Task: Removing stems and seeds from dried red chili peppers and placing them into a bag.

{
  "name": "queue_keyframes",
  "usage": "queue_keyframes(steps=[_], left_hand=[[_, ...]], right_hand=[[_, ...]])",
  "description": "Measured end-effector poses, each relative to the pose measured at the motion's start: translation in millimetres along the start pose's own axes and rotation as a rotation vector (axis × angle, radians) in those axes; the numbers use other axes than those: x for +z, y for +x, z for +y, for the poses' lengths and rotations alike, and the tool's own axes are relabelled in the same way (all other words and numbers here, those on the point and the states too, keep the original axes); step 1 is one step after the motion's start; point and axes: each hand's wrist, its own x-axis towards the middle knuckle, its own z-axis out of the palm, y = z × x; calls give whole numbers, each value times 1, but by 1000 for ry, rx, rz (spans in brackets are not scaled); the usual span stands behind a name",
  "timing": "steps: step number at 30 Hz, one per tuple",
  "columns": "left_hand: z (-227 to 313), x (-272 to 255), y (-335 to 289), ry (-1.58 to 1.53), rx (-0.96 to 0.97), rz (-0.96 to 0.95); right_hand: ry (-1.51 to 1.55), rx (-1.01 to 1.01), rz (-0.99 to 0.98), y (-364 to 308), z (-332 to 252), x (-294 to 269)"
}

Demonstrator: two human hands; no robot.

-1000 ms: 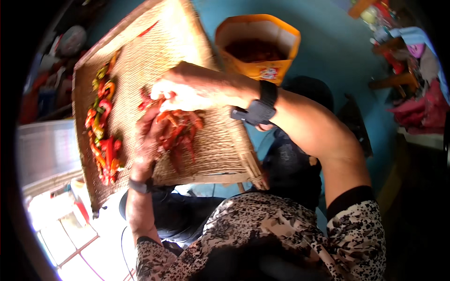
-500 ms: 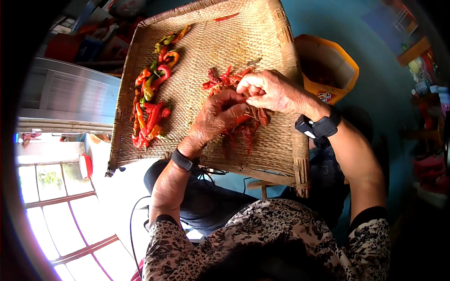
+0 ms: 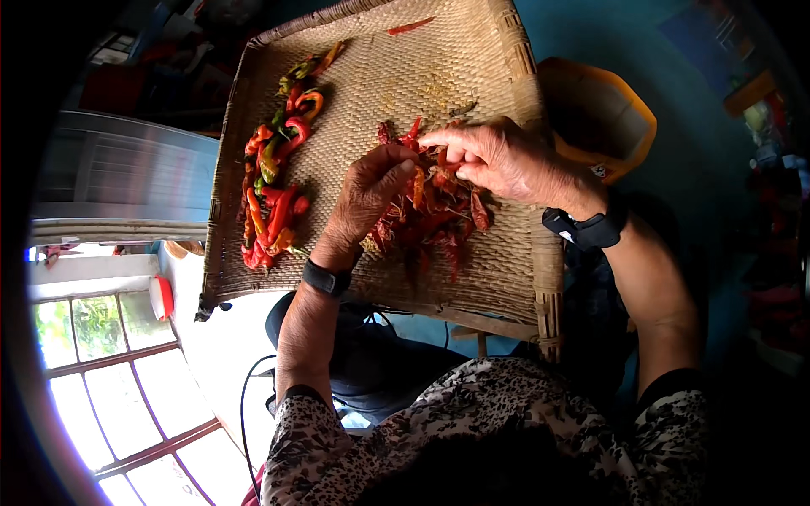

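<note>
Mostly, the woven tray (image 3: 346,169) fills the middle of the view, a straw-coloured, raised-edged container with two separate lots of chillies in it. Along its left side runs a row of fresh chillies (image 3: 277,221), glossy, plump and curled, red and orange with yellow and green among them. Nearer the right side, under and between the hands, lies a loose heap of dried chillies (image 3: 434,221), wrinkled and thin-skinned, deep red to brownish with a few orange ones. A slim red chilli (image 3: 411,26) lies by itself near the far rim, and pale yellow seeds (image 3: 434,89) are scattered across the weave beyond the heap. Just right of the tray stands a yellow bucket (image 3: 643,126); its inside is too dark to make out the contents. The left hand (image 3: 371,192) has thumb and fingers drawn close together above the heap, the right hand (image 3: 510,167) curls narrowly beside it, and whether either pinches anything I cannot tell.
</note>
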Motion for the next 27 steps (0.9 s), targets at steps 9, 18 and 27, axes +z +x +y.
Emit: queue_keyframes(steps=[9, 18, 27], left_hand=[[0, -14, 17, 573, 335, 256], [-19, 40, 84, 943, 325, 72], [-7, 40, 67, 956, 221, 32]], right_hand=[[-318, -163, 163, 6, 11, -11], [-205, 42, 291, 4, 19, -40], [-379, -90, 617, -3, 45, -62]])
